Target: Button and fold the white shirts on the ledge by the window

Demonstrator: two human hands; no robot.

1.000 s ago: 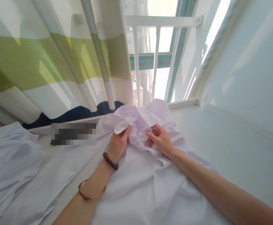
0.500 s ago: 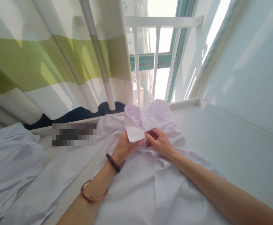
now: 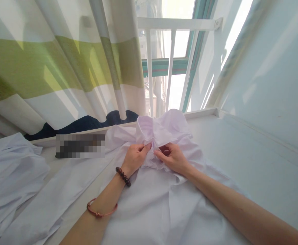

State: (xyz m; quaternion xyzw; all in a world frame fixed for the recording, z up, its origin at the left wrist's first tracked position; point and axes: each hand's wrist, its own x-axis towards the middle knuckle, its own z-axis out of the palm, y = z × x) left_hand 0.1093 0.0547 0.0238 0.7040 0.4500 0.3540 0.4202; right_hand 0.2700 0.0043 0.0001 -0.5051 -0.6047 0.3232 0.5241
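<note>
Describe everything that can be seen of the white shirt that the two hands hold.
The white shirt is thin, pale cloth, slightly lilac where light passes through. It lies spread and wrinkled on the white surface, its body toward the camera, one long sleeve stretching to the left. Its far end is bunched in a raised heap near the window bars. The left hand and the right hand pinch this heap from both sides.

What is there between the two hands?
A bunched-up fold of the white shirt fills the small gap between the left hand and the right hand. Both hands pinch it. The head view shows this.
</note>
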